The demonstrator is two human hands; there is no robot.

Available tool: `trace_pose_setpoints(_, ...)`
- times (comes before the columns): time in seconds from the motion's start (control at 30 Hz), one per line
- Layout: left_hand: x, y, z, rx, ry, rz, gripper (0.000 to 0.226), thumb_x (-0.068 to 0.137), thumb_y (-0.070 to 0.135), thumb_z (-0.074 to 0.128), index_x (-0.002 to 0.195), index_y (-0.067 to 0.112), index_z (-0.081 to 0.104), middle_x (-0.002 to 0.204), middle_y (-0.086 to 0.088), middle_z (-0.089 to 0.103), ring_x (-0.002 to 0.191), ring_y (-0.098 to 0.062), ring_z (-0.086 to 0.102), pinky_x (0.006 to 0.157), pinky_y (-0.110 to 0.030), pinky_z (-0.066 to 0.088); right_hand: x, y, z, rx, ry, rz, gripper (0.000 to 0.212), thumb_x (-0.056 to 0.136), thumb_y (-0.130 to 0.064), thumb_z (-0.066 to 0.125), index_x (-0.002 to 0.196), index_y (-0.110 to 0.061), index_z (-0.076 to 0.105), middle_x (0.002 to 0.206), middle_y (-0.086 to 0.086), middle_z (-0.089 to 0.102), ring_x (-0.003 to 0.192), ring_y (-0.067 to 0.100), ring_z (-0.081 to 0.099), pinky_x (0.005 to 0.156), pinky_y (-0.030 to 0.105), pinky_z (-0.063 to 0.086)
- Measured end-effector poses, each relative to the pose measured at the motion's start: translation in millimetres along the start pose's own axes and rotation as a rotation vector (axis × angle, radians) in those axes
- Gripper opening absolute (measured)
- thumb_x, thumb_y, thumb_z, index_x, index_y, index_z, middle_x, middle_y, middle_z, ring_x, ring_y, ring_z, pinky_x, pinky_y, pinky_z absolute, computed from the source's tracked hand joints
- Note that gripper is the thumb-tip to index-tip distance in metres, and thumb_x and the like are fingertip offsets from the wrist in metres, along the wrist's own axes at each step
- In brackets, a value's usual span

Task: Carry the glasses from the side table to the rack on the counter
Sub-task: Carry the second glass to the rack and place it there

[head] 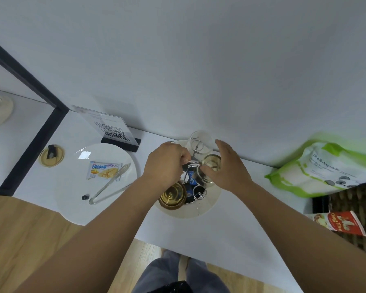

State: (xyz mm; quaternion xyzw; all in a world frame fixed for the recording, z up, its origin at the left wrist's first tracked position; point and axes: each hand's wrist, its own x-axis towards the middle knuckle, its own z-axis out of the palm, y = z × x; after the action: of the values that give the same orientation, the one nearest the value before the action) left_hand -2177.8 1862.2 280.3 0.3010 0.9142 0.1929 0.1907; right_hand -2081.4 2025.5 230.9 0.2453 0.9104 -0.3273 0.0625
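Note:
A wire glass rack on a round cream base (199, 209) stands on the white counter (230, 235) by the wall. A clear glass (200, 140) hangs upside down on its far peg. An amber-tinted glass (172, 195) sits inverted at the near left, and one wire ring (199, 192) at the near side is bare. My left hand (165, 163) is closed on the rack's metal top loop. My right hand (228, 168) holds another clear glass (207, 173) at the rack's right side, thumb against its wall; the peg under it is hidden.
Left of the rack a white plate (72, 187) carries a biscuit pack (103, 170) and clear tongs (108, 187). A QR sign stand (112, 130) is behind it, and a round lid (51, 155) beside a black frame (36, 132). A green bag (325, 168) and a red carton (342, 223) lie at the right.

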Motion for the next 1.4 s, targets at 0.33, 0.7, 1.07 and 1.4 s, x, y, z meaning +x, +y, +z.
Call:
trace_pose_setpoints(0.33,1,-2,3,-0.042,0.016,-0.008,0.026,0.087,0.001,0.06,0.087,0.023,0.074,0.092,0.0,0.064,0.083,-0.021,0.061,0.072,-0.035,0.053,7,-8,0,-0.191,-0.176,-0.112,0.076,0.087,-0.032,0.06,0.152,-0.028,0.021,0.163,-0.008,0.006,0.147,0.019,0.015,0.109,0.042,0.036)
trace_pose_setpoints(0.7,2,-6,5,-0.007,0.011,0.019,0.024,0.082,0.0,0.065,0.083,0.023,0.072,0.085,0.001,0.063,0.08,-0.02,0.058,0.07,-0.036,0.052,3,-10,2,-0.366,-0.205,-0.233,0.079,0.087,-0.035,0.056,0.153,-0.027,0.015,0.164,-0.008,-0.001,0.149,0.016,0.0,0.114,0.039,0.027)
trace_pose_setpoints(1.07,3,-7,7,-0.001,0.016,0.016,0.027,0.082,-0.002,0.063,0.076,0.023,0.069,0.082,0.001,0.061,0.077,-0.017,0.056,0.062,-0.025,0.039,0,-12,3,-0.401,-0.2,-0.229,0.08,0.085,-0.035,0.058,0.153,-0.026,0.017,0.164,-0.006,0.002,0.149,0.018,0.005,0.116,0.04,0.024)
trace_pose_setpoints(1.4,7,-7,8,-0.029,0.015,0.007,0.028,0.08,-0.006,0.062,0.077,0.019,0.073,0.08,-0.001,0.066,0.074,-0.02,0.062,0.063,-0.032,0.05,-11,-11,-7,-0.374,-0.189,-0.214,0.078,0.085,-0.033,0.06,0.152,-0.025,0.021,0.163,-0.002,0.007,0.147,0.022,0.014,0.116,0.04,0.022)
